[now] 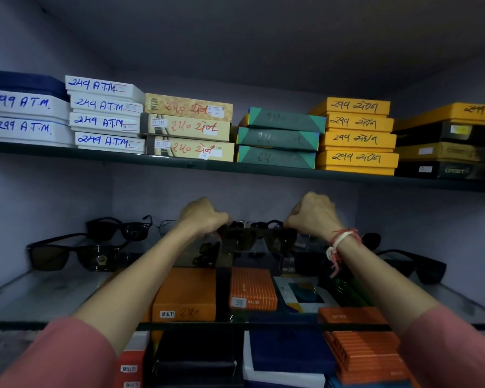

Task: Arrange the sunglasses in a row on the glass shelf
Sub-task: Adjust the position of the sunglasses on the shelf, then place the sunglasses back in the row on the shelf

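A dark pair of sunglasses [256, 238] is held just above the middle of the glass shelf [39, 298]. My left hand [203, 217] grips its left end and my right hand [312, 214] grips its right end. On the shelf's left lie two more black pairs, one in front [67, 254] and one behind [118, 228]. Another black pair [420, 266] rests on the right. A thin wire frame [165, 224] sits behind my left hand. What lies under my hands is partly hidden.
The upper shelf [179, 162] carries stacks of labelled flat boxes: white [107, 119], beige, teal [277, 138], yellow [356, 138] and black. Orange [185, 295], blue and black boxes show through the glass from the shelf below. Walls close in left and right.
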Demonstrator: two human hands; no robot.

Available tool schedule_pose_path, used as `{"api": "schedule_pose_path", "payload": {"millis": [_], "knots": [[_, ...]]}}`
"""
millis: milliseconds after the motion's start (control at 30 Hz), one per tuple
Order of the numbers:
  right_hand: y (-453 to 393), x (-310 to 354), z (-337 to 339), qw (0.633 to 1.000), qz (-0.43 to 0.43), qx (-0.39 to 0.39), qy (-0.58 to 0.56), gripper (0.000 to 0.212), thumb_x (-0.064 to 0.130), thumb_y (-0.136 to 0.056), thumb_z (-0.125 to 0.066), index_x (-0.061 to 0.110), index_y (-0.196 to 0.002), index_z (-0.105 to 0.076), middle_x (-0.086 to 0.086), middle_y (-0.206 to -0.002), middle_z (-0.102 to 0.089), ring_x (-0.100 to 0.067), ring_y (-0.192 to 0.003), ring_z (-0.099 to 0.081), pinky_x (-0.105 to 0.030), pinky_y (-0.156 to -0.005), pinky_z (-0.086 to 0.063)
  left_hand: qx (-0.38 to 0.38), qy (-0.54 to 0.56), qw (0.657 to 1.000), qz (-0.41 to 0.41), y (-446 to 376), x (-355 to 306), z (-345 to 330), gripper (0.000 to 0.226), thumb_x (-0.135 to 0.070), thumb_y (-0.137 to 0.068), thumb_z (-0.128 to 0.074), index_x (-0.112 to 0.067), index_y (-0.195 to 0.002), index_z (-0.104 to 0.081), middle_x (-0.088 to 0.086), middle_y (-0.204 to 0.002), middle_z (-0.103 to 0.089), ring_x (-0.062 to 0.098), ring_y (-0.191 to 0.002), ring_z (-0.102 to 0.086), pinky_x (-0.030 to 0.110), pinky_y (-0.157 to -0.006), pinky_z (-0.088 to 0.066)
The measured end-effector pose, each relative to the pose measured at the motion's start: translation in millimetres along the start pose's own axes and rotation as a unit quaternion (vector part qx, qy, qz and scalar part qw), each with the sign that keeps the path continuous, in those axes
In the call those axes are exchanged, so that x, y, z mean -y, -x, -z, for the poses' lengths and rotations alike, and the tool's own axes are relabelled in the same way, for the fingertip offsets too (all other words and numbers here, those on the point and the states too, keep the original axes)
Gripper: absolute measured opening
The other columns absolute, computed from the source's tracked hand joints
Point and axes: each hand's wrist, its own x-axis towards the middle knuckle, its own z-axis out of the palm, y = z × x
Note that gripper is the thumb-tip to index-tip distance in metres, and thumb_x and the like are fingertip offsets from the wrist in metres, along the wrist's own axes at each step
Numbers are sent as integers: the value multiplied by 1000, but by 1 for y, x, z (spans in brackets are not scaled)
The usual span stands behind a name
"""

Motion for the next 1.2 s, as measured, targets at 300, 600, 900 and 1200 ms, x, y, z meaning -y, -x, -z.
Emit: {"api": "schedule_pose_path", "payload": {"millis": [300, 600, 900, 1200], "knots": [[3, 10, -23, 999, 20, 36, 18, 24, 17, -75, -71, 5, -61, -55, -13, -71, -60, -30, -69, -62, -30, -61, -50, 61, 8, 996, 59, 0, 22, -16, 26, -26, -79, -68, -12, -58, -61, -3, -37, -60, 6, -30, -44, 18, -36, -34], [7, 9, -38, 998, -4, 62, 22, 26, 13, -80, -67, 7, -64, -47, -9, -70, -53, -27, -69, -51, -28, -61, -43, 30, -101, 993, 56, -1, 20, -19, 33, -33, -82, -71, -15, -57, -58, -7, -43, -56, 6, -34, -45, 21, -42, -38], [7, 11, -44, 995, 18, 60, 74, 31, 13, -81, -71, 8, -65, -44, -9, -77, -55, -26, -71, -54, -29, -63, -46, 41, -118, 991, 52, -7, 23, -15, 34, -34, -80, -72, -13, -58, -59, -6, -49, -59, 13, -45, -53, 22, -46, -43], [7, 14, -41, 995, 25, 56, 79, 27, 21, -77, -77, 2, -91, -64, -17, -98, -69, -33, -91, -67, -33, -70, -51, 78, -205, 973, 74, 6, 42, 5, 33, -42, -80, -70, -12, -82, -58, -1, -65, -51, 20, -69, -59, 30, -63, -47]]}}
